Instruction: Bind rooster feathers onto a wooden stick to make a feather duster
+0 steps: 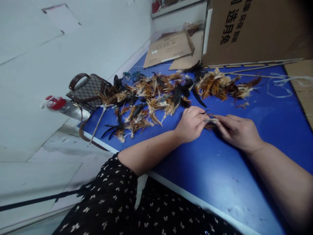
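Above the blue table, my left hand and my right hand meet with their fingertips close together. Both are closed on a small bunch of feathers, pale at the quills with brown and dark tips. My fingers cover much of the bunch. Just beyond my left hand lie loose feather bunches in brown, black and cream, spread over the table. A denser pile of orange-brown feathers lies beyond both hands.
At the left edge are a patterned handbag and a clear bottle with a red part. Flattened cardboard and a large carton stand at the back. White string and a thin stick lie at the right.
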`<state>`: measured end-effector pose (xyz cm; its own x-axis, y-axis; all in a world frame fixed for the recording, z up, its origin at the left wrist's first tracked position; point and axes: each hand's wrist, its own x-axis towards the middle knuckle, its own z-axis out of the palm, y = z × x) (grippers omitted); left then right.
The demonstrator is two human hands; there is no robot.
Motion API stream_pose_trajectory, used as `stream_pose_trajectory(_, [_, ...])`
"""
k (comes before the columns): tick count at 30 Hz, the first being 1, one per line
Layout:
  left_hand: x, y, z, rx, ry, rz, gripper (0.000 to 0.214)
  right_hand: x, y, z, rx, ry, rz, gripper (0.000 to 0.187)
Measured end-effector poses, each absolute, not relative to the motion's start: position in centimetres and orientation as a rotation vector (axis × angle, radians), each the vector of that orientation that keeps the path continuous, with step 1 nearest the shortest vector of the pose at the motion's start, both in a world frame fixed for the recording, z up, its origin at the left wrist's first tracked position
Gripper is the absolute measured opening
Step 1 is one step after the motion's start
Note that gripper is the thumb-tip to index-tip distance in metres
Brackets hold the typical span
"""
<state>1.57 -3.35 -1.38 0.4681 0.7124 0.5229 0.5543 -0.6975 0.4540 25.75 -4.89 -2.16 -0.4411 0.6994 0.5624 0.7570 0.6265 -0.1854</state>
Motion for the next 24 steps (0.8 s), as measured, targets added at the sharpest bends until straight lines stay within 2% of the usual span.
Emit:
stream_pose_trajectory(5, [1.2,-2.9,-1.9,2.336,1.098,1.203,0.023,25.7,-4.8,-2.2,-1.136,-2.173,-0.16,0.037])
stream_pose_trajectory(13, [-1.3,-0.3,-2.0,1.871,1.295,1.668,0.02,25.9,-4.3,-2.6,-1.073,-2.173,-0.246,0.025])
stream_pose_trajectory(19, [-1.3,0.7,-3.1,1.638,1.26,1.556,0.017,25.7,-4.7,-1.8,-0.966,-2.208,-0.142,0.024])
stream_pose_trajectory(24, [-0.9,0.1,-3.3,1.644,1.214,1.477,0.023,25.3,-5.2,-1.0,-0.962,-2.357,-0.13,0.04])
